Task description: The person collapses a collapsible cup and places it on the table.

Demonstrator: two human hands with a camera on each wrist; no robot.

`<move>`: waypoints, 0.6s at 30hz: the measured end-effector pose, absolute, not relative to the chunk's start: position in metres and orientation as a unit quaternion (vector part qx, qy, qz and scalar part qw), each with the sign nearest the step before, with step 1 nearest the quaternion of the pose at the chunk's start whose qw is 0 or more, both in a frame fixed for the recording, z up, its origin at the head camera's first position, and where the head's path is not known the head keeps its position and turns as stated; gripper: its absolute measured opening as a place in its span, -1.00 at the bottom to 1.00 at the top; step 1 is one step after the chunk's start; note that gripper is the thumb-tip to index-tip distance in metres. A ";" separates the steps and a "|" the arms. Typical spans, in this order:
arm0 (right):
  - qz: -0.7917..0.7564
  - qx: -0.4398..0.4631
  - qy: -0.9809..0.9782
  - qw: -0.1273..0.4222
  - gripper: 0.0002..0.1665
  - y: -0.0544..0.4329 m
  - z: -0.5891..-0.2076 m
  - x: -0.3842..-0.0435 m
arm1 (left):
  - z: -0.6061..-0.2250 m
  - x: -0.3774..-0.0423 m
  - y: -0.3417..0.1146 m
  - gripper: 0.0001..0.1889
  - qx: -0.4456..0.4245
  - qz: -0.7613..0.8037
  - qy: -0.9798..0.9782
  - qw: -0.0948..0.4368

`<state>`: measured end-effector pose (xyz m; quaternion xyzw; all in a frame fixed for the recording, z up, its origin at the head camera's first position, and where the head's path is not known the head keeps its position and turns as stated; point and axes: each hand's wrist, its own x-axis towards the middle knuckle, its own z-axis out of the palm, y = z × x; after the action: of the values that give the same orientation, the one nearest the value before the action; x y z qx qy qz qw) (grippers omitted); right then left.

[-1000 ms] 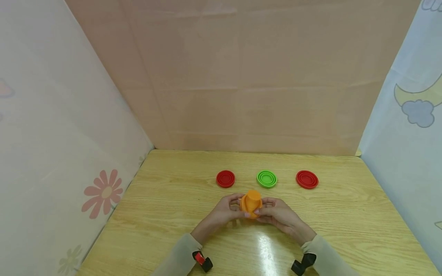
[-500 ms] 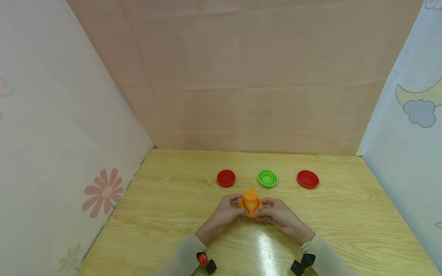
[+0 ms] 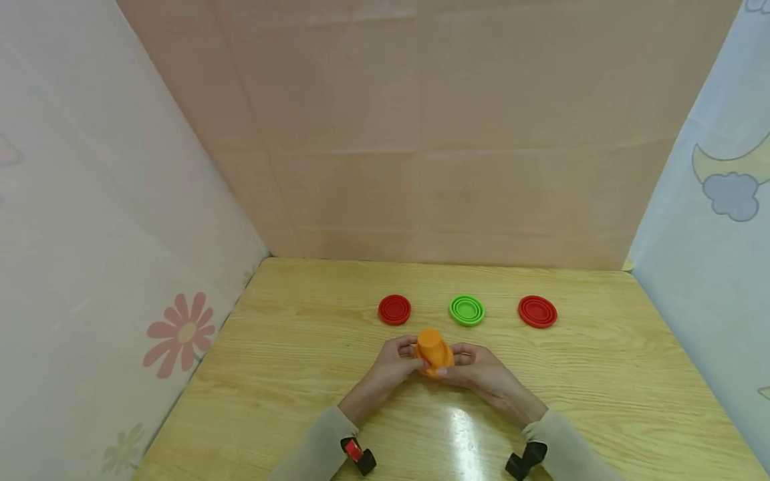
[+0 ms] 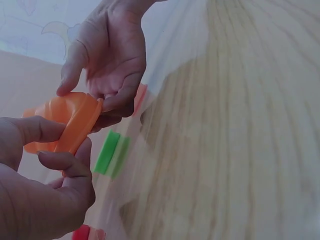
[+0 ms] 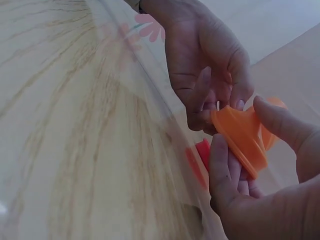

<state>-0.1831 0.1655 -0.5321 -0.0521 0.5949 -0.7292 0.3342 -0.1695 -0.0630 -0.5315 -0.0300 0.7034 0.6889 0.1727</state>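
Observation:
An orange collapsible cup [image 3: 430, 339], soft and rubbery, is held above the table between both hands, its narrow end up and its wall buckled. My left hand [image 3: 390, 366] pinches its left side, thumb in front and fingers behind. From the right, my right hand [image 3: 486, 375] grips the rim, with the thumb on the near wall. In the left wrist view the cup [image 4: 82, 115] shows a thick rim facing the table. The right wrist view shows a fold in the cup's wall [image 5: 242, 132] near the right thumb. The cup's inside is hidden.
Behind the hands, a small red collapsed cup [image 3: 394, 310], a green one [image 3: 466, 310] and a larger red one [image 3: 537, 312] lie flat in a row on the wooden table [image 3: 289, 374]. A brown backdrop [image 3: 421, 133] and patterned side sheets enclose the table.
The orange cup has shifted slightly left and tilted between the hands, its wall buckling differently. Both hands keep hold of it, the fingers moving a little. The other cups stay put.

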 end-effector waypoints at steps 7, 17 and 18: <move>-0.726 -0.036 0.608 0.319 -0.48 0.162 -0.532 -0.184 | -0.533 -0.168 -0.060 -0.44 -0.022 0.673 0.722 0.159; -0.711 -0.013 0.652 0.266 -0.29 0.151 -0.528 -0.181 | -0.536 -0.166 -0.057 -0.45 -0.024 0.671 0.728 0.136; -0.707 -0.011 0.657 0.260 -0.28 0.150 -0.527 -0.181 | -0.536 -0.165 -0.057 -0.45 -0.026 0.672 0.728 0.134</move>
<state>-0.1812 0.1502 -0.5270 -0.0109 0.6571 -0.7074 0.2602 -0.1654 -0.0567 -0.5362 -0.0258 0.7277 0.6721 0.1343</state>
